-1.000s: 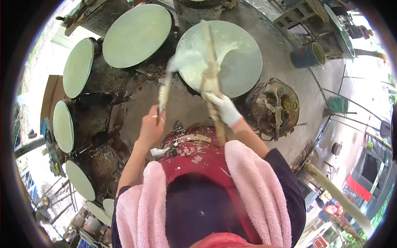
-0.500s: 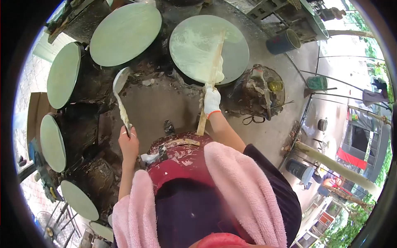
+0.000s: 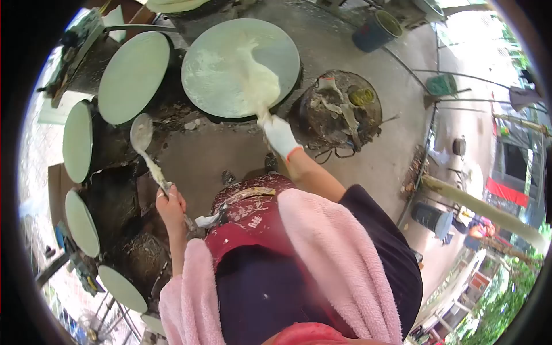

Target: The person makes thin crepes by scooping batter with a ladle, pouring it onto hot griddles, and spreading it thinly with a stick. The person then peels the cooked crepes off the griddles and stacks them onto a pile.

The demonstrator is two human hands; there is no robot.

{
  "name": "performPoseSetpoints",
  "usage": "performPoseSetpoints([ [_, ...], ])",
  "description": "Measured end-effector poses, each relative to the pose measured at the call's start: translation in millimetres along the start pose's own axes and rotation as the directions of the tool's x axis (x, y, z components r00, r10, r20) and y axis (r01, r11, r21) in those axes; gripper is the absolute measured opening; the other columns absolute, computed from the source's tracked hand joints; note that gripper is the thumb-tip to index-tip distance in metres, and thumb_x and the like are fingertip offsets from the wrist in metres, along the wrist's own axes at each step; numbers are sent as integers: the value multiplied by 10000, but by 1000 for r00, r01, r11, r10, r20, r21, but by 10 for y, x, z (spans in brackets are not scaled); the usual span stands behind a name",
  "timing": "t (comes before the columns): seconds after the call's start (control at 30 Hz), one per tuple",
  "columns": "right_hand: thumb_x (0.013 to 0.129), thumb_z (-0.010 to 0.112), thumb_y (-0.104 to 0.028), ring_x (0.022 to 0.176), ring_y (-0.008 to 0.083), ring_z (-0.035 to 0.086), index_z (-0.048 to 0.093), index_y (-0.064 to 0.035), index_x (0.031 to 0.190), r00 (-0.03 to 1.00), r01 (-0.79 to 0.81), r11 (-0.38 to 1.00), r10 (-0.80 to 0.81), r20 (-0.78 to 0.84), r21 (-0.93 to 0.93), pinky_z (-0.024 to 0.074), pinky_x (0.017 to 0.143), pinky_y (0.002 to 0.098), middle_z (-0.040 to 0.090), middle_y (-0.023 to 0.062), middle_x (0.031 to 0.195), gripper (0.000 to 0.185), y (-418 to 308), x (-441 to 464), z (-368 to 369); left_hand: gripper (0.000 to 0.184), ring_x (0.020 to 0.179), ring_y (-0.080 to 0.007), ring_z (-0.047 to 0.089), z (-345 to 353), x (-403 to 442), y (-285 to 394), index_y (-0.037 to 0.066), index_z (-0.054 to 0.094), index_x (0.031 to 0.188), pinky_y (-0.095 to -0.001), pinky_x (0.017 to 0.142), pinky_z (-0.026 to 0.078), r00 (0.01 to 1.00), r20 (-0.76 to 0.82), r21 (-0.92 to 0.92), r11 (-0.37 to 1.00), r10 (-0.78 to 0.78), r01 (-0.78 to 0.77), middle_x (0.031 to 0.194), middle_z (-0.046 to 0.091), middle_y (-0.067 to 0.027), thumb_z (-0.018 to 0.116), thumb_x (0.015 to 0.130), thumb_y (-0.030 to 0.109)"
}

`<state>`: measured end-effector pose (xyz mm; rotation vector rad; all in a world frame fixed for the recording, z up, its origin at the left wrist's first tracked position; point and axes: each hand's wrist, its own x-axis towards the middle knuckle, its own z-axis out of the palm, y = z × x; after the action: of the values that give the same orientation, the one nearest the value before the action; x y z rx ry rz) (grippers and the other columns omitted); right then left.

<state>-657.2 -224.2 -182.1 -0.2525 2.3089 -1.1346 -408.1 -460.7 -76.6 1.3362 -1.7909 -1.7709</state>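
My left hand [image 3: 171,208] is closed around the handle of a batter-smeared ladle [image 3: 141,133], whose bowl hangs over the ground to the left of the nearest griddle. My right hand [image 3: 280,136], in a white glove with an orange cuff, grips a wooden spreader [image 3: 263,110] at the griddle's near edge. The spreader's blade is blurred and hard to make out against the batter. On the round griddle [image 3: 201,43] lies pale wet batter [image 3: 261,83], thick towards the right of centre, with a thin film to the left and bare grey surface at upper right.
More round griddles with pale sheets, such as one at upper left [image 3: 135,77], curve down the left side. A drum [image 3: 345,109] with a glove and a small bowl on top stands to the right. Behind it is a dark blue bucket [image 3: 376,30]. My apron [image 3: 253,210] is batter-streaked.
The view has shifted, so the griddles sit further left. The spreader has swept through the batter, and its upright blade line no longer shows. The ladle has turned, its bowl now facing me more.
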Motion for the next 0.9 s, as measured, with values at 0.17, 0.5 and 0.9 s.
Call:
performPoseSetpoints([
  [0.17,956,459,-452,860,430,653,603,-33,992,966,238,824,-254,39,-515,486,784,539,668,254,844,444,591,191,-435,88,410,-57,339,400,-299,173,19,530,968,-221,349,247,998,-51,-6,999,-42,42,594,395,27,509,988,101],
  [0.5,948,482,-379,840,427,644,596,-97,1240,983,164,943,-130,133,-291,499,777,500,661,254,875,422,822,229,-965,72,410,-58,355,721,-358,277,9,513,942,-229,345,245,988,-94,-42,992,-126,122,580,412,16,516,972,75],
  [0.9,905,470,-374,843,419,655,442,-97,1383,956,59,830,-207,-208,-555,513,760,499,684,227,901,554,-542,2362,-1362,72,424,-69,363,1056,-434,237,21,526,969,-234,361,266,968,-93,52,970,-231,237,593,409,22,517,965,92],
])
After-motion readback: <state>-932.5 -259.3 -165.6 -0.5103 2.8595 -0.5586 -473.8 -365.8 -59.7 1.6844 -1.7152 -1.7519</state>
